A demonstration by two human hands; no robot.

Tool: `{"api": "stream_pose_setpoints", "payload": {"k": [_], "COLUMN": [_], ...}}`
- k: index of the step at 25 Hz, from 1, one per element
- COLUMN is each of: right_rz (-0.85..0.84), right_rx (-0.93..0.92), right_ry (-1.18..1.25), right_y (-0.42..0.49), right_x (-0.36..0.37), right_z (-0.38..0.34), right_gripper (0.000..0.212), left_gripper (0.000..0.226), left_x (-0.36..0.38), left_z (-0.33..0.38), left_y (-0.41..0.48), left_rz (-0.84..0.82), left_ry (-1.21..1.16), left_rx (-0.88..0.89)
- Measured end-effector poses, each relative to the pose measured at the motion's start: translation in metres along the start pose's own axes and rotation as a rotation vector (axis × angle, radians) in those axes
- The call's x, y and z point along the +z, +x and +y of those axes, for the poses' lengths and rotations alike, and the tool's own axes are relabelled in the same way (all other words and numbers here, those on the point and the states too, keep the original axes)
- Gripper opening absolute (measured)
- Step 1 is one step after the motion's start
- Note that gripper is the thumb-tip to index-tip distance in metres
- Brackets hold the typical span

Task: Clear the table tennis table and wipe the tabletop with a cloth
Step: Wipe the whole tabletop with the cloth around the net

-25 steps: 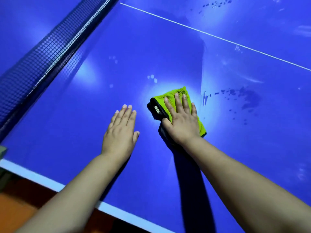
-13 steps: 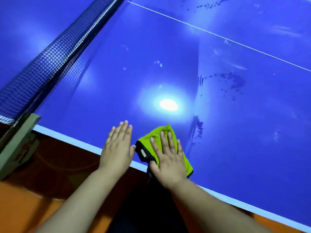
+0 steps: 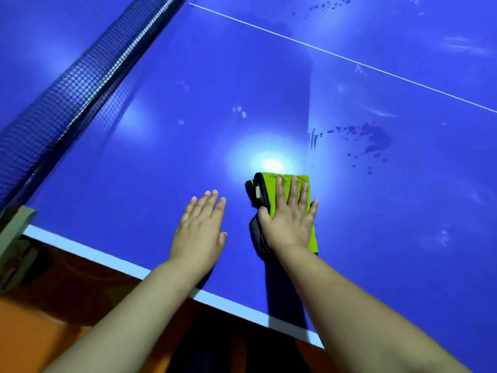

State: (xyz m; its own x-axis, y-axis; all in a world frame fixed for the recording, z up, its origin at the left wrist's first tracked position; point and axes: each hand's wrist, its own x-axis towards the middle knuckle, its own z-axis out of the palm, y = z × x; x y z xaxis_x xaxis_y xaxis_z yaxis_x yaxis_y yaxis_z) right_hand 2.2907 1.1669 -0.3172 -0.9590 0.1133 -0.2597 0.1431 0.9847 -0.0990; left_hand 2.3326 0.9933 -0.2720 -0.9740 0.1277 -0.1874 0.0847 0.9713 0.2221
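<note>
Blue glossy table tennis tabletop (image 3: 166, 162) fills most of the frame, with a thin white line (image 3: 349, 60) running across its upper right and a white edge stripe (image 3: 80, 251) along the lower left. Beyond that edge lies an orange floor (image 3: 40, 319). A dark mesh net (image 3: 67, 90) runs diagonally through the upper left, down to a grey-green net clamp (image 3: 13, 238) at the left edge. A bright light glare (image 3: 271, 164) sits at centre, and dark smudges (image 3: 371, 138) mark the surface to its right.

Just below the glare lies a folded lime-green cloth with dark trim (image 3: 313, 240), flat on the tabletop – the right hand (image 3: 287, 224) presses on it palm down, fingers straight and close together, thumb at the dark edge. The left hand (image 3: 200, 227) rests just beside it to the left, also flat on the bare tabletop, fingers straight, holding nothing – the two hands are apart
</note>
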Motion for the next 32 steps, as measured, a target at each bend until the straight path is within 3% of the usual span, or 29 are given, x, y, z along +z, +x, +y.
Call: {"api": "stream_pose_setpoints", "payload": {"k": [8, 16, 22, 27, 32], "right_rz": [0.071, 0.107, 0.085, 0.023, 0.048], "right_rx": [0.018, -0.054, -0.192, -0.308, -0.322], "right_ry": [0.016, 0.025, 0.004, 0.018, 0.036], "right_y": [0.186, 0.360, 0.460, 0.489, 0.442], "right_x": [-0.037, -0.081, -0.111, -0.126, -0.113], "right_z": [0.024, 0.030, 0.030, 0.036, 0.064], "right_gripper": [0.077, 0.079, 0.071, 0.067, 0.069], "left_gripper": [0.078, 0.116, 0.106, 0.123, 0.126], "left_x": [0.004, -0.003, 0.003, 0.002, 0.002], "left_z": [0.071, 0.102, 0.115, 0.115, 0.115], "left_y": [0.142, 0.243, 0.258, 0.259, 0.257], "left_rz": [-0.066, -0.300, -0.364, -0.407, -0.403], "left_ry": [0.149, 0.317, 0.385, 0.405, 0.383], "left_rx": [-0.007, -0.033, -0.030, -0.051, -0.063]}}
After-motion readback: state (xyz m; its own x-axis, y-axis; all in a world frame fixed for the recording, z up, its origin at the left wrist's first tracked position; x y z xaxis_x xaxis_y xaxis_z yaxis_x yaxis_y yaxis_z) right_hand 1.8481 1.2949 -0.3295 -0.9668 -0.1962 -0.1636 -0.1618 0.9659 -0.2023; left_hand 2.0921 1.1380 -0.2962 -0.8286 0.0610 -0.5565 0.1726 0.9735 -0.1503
